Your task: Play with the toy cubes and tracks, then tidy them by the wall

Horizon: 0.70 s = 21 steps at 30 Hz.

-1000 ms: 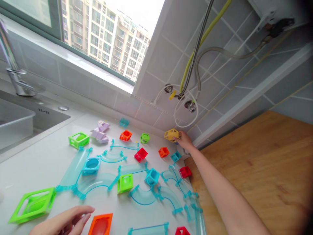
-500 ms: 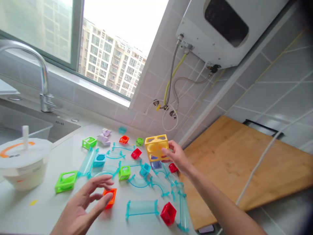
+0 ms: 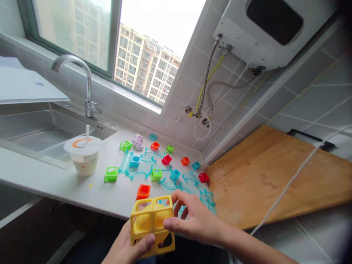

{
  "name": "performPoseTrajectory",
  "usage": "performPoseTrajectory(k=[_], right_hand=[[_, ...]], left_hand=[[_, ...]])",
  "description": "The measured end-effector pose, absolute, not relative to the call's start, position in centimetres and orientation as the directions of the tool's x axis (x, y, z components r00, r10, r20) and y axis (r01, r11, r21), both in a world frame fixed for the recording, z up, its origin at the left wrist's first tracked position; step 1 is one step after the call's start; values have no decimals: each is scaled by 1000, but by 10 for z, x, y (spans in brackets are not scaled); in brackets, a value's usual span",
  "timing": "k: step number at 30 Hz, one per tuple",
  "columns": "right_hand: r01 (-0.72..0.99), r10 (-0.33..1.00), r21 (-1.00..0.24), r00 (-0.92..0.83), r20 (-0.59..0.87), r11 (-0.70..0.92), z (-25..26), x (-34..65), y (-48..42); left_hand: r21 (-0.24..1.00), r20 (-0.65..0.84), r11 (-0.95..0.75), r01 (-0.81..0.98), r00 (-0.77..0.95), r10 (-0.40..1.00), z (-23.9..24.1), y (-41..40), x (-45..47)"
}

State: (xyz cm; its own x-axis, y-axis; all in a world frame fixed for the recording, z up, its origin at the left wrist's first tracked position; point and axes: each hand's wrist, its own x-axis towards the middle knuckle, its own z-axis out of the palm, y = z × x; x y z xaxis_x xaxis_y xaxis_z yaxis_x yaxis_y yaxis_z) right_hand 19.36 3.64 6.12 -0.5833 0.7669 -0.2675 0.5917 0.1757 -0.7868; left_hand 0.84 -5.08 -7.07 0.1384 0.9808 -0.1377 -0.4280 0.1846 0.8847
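Observation:
A yellow hollow toy block [image 3: 152, 212], built of several open-sided cube cells with rounded insides, is held up in front of the counter's edge. My left hand [image 3: 127, 245] grips it from the lower left, the thumb pressed on its near face. At its right side my right hand [image 3: 196, 217] pinches it, thumb on the front and fingers curled behind the upper corner. Just beyond the block lies an orange cube [image 3: 143, 191] on the white counter. Green cubes [image 3: 111, 174] [image 3: 156, 175] and a blue cube [image 3: 175, 175] rest farther back.
Clear turquoise track pieces [image 3: 168, 183] and red cubes [image 3: 166, 160] [image 3: 204, 178] are scattered on the counter. A lidded cup with a straw [image 3: 84, 156] stands beside the sink [image 3: 59, 156]. To the right leans a wooden board [image 3: 272, 183], crossed by a white cable [image 3: 295, 174].
The yellow block has come from above the back of the counter to near my body. My left hand has left the orange cube and now grips the block too. The view has shifted left.

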Motion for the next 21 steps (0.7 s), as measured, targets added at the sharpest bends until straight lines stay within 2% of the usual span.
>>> performPoseTrajectory(k=[3, 6, 8, 15, 21], right_hand=[[498, 721, -860, -636, -276, 110, 53, 192, 39], [381, 675, -924, -674, -300, -31, 46, 190, 39], [346, 677, -934, -667, -312, -90, 42, 190, 38], [333, 694, -934, -642, -327, -132, 36, 196, 41], [224, 628, -939, -699, -341, -261, 31, 195, 40]], left_hand=[[876, -79, 171, -452, 215, 973, -71, -47, 3], [881, -4, 123, -456, 253, 967, -71, -41, -2], [885, 22, 102, -455, 260, 965, -71, -39, -3], [874, -4, 118, -471, 238, 971, -64, -39, 0], [848, 27, 154, -506, 332, 943, -61, -40, -4]])
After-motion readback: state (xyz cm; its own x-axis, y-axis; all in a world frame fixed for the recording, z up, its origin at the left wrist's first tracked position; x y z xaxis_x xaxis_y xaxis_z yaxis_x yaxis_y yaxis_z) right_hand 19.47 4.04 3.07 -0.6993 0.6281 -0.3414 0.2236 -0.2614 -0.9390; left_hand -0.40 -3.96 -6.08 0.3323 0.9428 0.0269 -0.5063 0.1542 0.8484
